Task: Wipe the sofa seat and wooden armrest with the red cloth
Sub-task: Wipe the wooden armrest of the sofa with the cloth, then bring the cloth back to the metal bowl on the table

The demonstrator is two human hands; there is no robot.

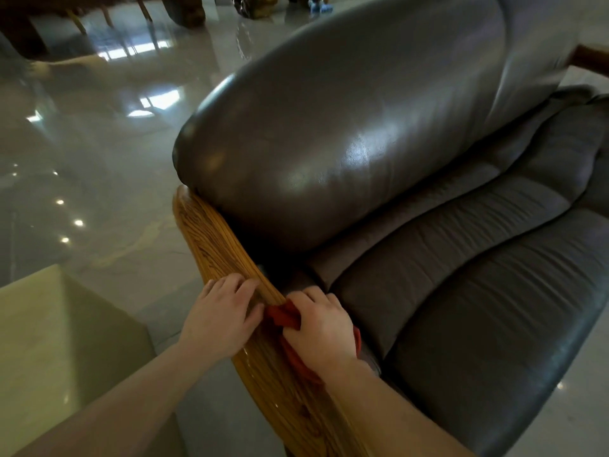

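A dark grey leather sofa fills the right of the view, its ribbed seat [461,291] below a rounded shiny backrest [346,127]. Along its left side runs the wooden armrest [211,239], light brown with strong grain. My right hand [321,331] grips the bunched red cloth [283,316] and presses it on the armrest's inner edge, next to the seat. More red cloth shows under that wrist. My left hand [224,311] lies flat on top of the armrest, fingers spread, just left of the cloth and holding nothing.
A pale square table top [56,341] stands at the lower left, close to the armrest. Glossy grey floor tiles [99,143] stretch behind it. Dark wooden furniture legs [184,11] stand at the far top.
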